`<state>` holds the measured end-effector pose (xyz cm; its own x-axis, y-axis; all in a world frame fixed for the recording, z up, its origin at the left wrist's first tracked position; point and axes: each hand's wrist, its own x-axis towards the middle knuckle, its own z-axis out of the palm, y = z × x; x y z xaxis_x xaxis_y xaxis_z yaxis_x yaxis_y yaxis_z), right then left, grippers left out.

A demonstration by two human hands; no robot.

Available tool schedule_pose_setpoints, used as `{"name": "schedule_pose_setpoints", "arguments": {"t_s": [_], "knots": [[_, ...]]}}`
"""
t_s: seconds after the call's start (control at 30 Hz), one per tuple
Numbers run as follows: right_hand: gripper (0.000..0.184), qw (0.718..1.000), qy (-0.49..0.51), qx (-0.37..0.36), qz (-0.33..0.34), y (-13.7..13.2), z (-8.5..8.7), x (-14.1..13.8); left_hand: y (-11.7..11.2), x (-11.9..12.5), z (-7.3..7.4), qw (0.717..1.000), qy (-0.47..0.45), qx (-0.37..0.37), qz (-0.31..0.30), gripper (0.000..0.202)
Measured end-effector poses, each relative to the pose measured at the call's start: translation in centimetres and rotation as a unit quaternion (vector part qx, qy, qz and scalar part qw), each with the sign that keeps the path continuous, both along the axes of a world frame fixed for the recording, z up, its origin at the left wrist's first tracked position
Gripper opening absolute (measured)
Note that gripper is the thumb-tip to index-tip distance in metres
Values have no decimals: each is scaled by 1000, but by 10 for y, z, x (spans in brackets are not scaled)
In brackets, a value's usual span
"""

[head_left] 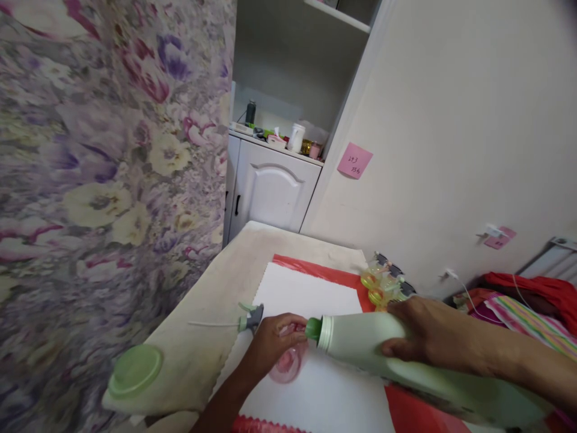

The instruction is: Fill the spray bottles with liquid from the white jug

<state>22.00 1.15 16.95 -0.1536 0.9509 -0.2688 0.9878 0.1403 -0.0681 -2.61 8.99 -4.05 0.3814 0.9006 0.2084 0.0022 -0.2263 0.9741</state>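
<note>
My right hand (pixel 419 337) is closed around a large pale green bottle (pixel 360 337), tipped nearly level with its darker green spout pointing left. The spout meets the top of a small clear pink bottle (pixel 287 365); whether liquid is flowing cannot be made out. My left hand (pixel 274 340) grips the pink bottle by its neck, fingers wrapped round it and partly hiding the opening. Just left of that hand lies a grey and green spray head (pixel 252 317) with its thin white tube stretched to the left.
White paper (pixel 311 288) over a red sheet (pixel 297 264) covers part of the pale table (pixel 202 300). A round green lid (pixel 135 370) lies at the near left corner. Several yellowish clear spray bottles (pixel 378 285) stand by the wall. A white cabinet (pixel 274 192) is behind.
</note>
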Motion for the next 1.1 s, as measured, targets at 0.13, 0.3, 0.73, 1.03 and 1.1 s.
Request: {"name": "schedule_pose_setpoints", "arguments": {"t_s": [0.13, 0.3, 0.73, 1.03, 1.1], "knots": [[42, 1000, -5, 0, 1, 1, -1, 2, 1, 1, -1, 1000, -1, 0, 0, 19], [39, 1000, 7, 6, 7, 2, -1, 1, 1, 0, -2, 1000, 0, 0, -1, 19], [42, 1000, 5, 2, 3, 0, 4, -2, 0, 0, -2, 1000, 4, 1, 4, 19], [43, 1000, -9, -6, -5, -1, 4, -3, 0, 0, 0, 1000, 7, 3, 4, 18], [42, 1000, -7, -9, -6, -1, 4, -3, 1, 0, 0, 1000, 7, 4, 3, 17]]}}
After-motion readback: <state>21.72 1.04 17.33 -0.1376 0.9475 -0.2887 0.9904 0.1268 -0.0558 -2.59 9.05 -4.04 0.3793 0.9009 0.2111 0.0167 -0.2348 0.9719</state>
